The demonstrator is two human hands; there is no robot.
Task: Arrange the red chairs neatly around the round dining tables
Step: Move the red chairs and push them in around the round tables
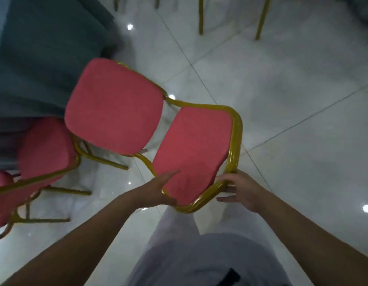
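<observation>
A red chair (115,106) with a gold metal frame stands tilted in the middle of the view, its seat towards the round table draped in a teal cloth (45,58). My left hand (160,190) holds the left edge of its backrest, fingers flat on the red pad and thumb underneath. My right hand (238,190) grips the gold frame at the backrest's top corner, the tube lying between thumb and fingers. A second red chair (45,149) stands at the table on the left, and part of a third (1,182) shows at the left edge.
White glossy floor tiles (292,120) stretch to the right and ahead. The gold legs of another chair (200,17) stand at the top. My own legs in light trousers (179,234) are just behind the held chair.
</observation>
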